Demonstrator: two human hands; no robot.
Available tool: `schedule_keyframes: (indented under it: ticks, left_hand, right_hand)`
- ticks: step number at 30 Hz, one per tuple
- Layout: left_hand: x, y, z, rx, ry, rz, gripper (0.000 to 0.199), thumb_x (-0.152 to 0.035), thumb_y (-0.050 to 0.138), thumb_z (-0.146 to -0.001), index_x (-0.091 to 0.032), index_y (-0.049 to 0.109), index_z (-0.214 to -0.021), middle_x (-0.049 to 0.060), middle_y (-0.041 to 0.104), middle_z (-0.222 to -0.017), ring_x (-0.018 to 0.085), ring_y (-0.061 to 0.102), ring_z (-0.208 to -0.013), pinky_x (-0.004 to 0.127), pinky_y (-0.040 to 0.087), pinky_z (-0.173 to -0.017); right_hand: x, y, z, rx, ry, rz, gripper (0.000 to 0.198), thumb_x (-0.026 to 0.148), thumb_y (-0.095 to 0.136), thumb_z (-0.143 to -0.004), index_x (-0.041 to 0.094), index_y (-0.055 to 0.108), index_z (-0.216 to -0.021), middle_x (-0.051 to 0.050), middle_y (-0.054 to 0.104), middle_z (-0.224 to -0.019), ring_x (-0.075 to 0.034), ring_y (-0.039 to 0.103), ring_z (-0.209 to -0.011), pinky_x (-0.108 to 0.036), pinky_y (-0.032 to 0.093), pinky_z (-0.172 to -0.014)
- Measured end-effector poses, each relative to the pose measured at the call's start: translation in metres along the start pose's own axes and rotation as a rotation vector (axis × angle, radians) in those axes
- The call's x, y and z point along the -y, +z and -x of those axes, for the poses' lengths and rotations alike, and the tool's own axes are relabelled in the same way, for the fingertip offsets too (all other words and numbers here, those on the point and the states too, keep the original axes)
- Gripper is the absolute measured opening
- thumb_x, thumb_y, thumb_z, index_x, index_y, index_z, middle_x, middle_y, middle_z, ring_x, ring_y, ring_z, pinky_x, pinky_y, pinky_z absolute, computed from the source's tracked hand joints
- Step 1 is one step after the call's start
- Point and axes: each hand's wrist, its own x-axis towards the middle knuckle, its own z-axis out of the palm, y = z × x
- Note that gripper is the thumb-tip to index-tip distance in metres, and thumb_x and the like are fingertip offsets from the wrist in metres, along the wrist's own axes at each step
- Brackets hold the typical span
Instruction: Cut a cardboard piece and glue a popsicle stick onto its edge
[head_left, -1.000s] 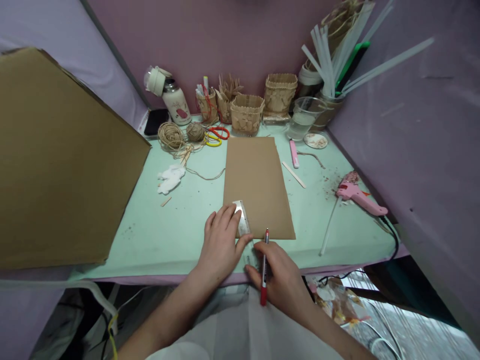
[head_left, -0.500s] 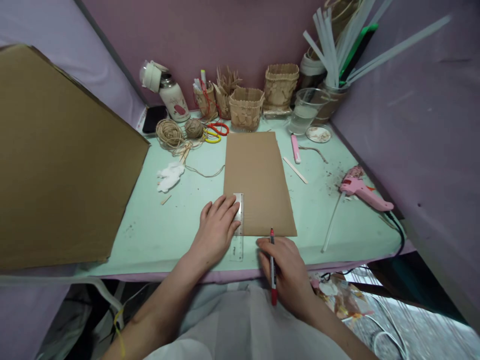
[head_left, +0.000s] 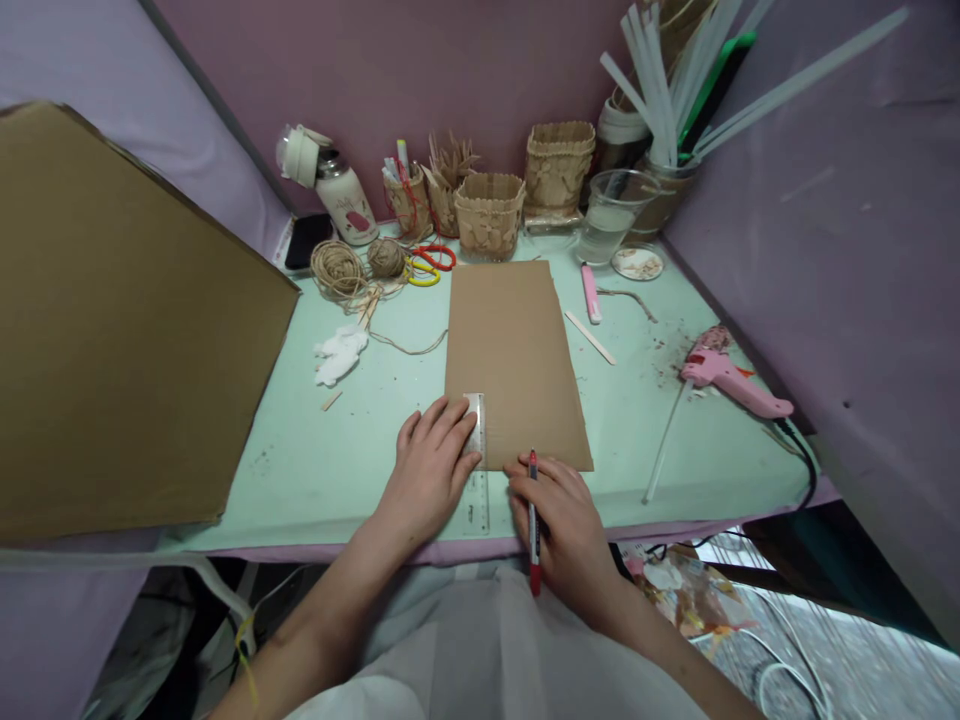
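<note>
A rectangular piece of brown cardboard (head_left: 510,350) lies flat on the table in front of me. Over its near left part rests a clear plastic ruler (head_left: 478,500), its lower end sticking out past the near edge. My left hand (head_left: 431,465) lies flat with fingers stretched, the fingertips pressing on the ruler and cardboard. In my right hand (head_left: 566,520) is a red-capped marker pen (head_left: 534,525), held between thumb and fingers, its red tip end pointing away from me. That hand is at the cardboard's near edge, just right of the ruler.
A large cardboard sheet (head_left: 135,340) stands at left. Twine balls (head_left: 339,268), scissors (head_left: 426,270), a bottle (head_left: 346,200) and woven-look baskets (head_left: 489,220) line the back. Rightward are a pink cutter (head_left: 590,293), a wooden stick (head_left: 590,338), a water cup (head_left: 609,225) and a pink glue gun (head_left: 731,382).
My right hand has shifted slightly left and forward with the marker pen, closer to the ruler. The ruler has slid a little toward me under my left hand.
</note>
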Motion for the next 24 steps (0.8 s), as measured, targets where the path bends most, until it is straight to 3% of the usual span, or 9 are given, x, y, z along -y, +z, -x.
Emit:
schedule_keyframes:
  ticks: [13, 20, 24]
  left_hand:
    - [-0.002, -0.004, 0.022, -0.028, 0.078, 0.076, 0.041, -0.034, 0.052, -0.092, -0.019, 0.053, -0.131, 0.011, 0.048, -0.145, 0.028, 0.032, -0.139, 0.052, 0.027, -0.113]
    - [0.003, -0.008, 0.021, 0.061, 0.154, 0.096, 0.04, -0.032, 0.048, -0.095, -0.019, 0.048, -0.132, 0.01, 0.045, -0.148, 0.023, 0.032, -0.142, 0.051, 0.022, -0.117]
    - [0.004, -0.009, 0.021, 0.062, 0.157, 0.116, 0.039, -0.031, 0.049, -0.094, -0.019, 0.05, -0.131, 0.011, 0.046, -0.147, 0.023, 0.032, -0.142, 0.052, 0.023, -0.116]
  right_hand:
    - [0.003, -0.002, -0.005, -0.009, -0.001, 0.002, 0.02, 0.01, 0.053, -0.088, 0.02, 0.059, -0.104, -0.008, 0.07, -0.107, -0.024, 0.058, -0.106, -0.044, 0.047, -0.091]
    - [-0.003, 0.004, -0.012, -0.012, -0.032, 0.018, 0.033, 0.007, 0.047, -0.088, 0.02, 0.056, -0.117, -0.01, 0.068, -0.114, -0.026, 0.057, -0.114, -0.049, 0.045, -0.1]
    - [-0.006, 0.007, -0.011, -0.009, -0.044, 0.058, 0.034, 0.004, 0.046, -0.086, 0.017, 0.058, -0.115, -0.012, 0.069, -0.112, -0.026, 0.057, -0.115, -0.05, 0.046, -0.099]
